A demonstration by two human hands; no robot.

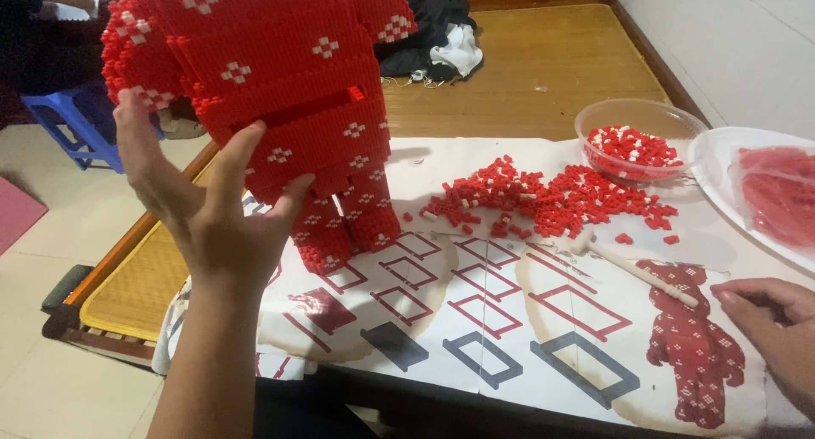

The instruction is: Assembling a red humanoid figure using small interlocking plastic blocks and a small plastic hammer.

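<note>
A: What is the left hand (216,205) doing?

B: It is spreading wide open, fingers fanned, and pressing its palm against the back of the big red block figure (272,108). It is not gripping anything; it is bracing the figure, which is standing upright on its two legs at about ten o'clock on the printed instruction sheet (501,320).

A: And the right hand (772,324)?

B: It is sitting at four o'clock, at the edge of the view, fingers loosely curled. Its fingertips are lying just beside the near end of a small white mallet (632,269); whether they are actually pinching the handle, I cannot tell.

A: Where is the mallet pointing?

B: Its head is resting toward eleven o'clock from that hand, touching the edge of the loose pile of red and white bricks (543,201).

A: What else is lying around?

B: A clear bowl of bricks (637,142) is standing at two o'clock, just past the pile. A white plate (722,180) with a clear bag of red pieces (781,197) is sitting at three o'clock. A blue stool (72,125) is showing at nine o'clock, well apart on the floor.
</note>
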